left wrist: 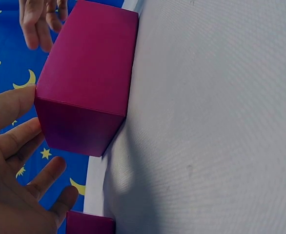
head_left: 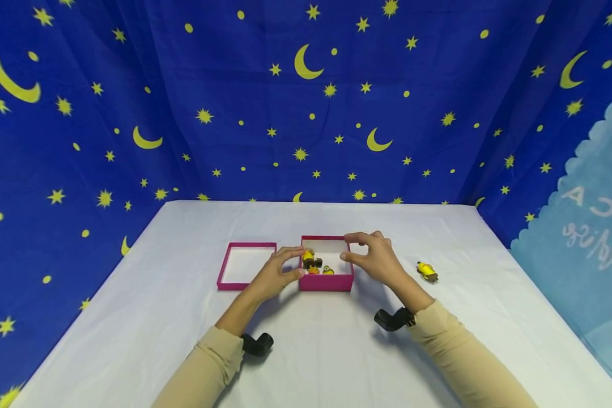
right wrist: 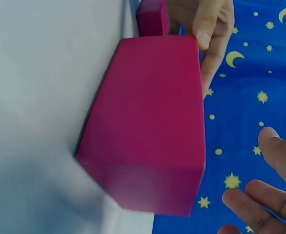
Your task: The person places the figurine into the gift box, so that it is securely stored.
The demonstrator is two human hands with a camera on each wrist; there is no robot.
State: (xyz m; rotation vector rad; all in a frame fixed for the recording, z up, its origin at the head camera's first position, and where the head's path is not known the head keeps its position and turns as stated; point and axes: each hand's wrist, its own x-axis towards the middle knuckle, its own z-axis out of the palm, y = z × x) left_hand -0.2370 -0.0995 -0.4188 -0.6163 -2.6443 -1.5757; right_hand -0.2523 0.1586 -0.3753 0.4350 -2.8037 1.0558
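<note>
A magenta box [head_left: 326, 283] with a white inside stands uncovered on the table. Several small yellow figurines [head_left: 308, 259] lie in it; one has a single goggled eye. At the box's left side is my left hand [head_left: 277, 273], thumb at the near corner of the rim and fingertips along the side wall, as the left wrist view [left wrist: 16, 151] also shows. My right hand [head_left: 374, 258] hovers over the box's right rim, thumb and fingers spread, with nothing between them. In the right wrist view its fingers [right wrist: 250, 204] are apart from the box.
Left of the box lies a magenta lid [head_left: 221, 271], white side up, partly behind my left forearm. Another yellow figurine [head_left: 428, 271] lies on the white tablecloth [head_left: 326, 351] to the right of my right hand. A blue curtain [head_left: 265, 102] with moons and stars hangs behind.
</note>
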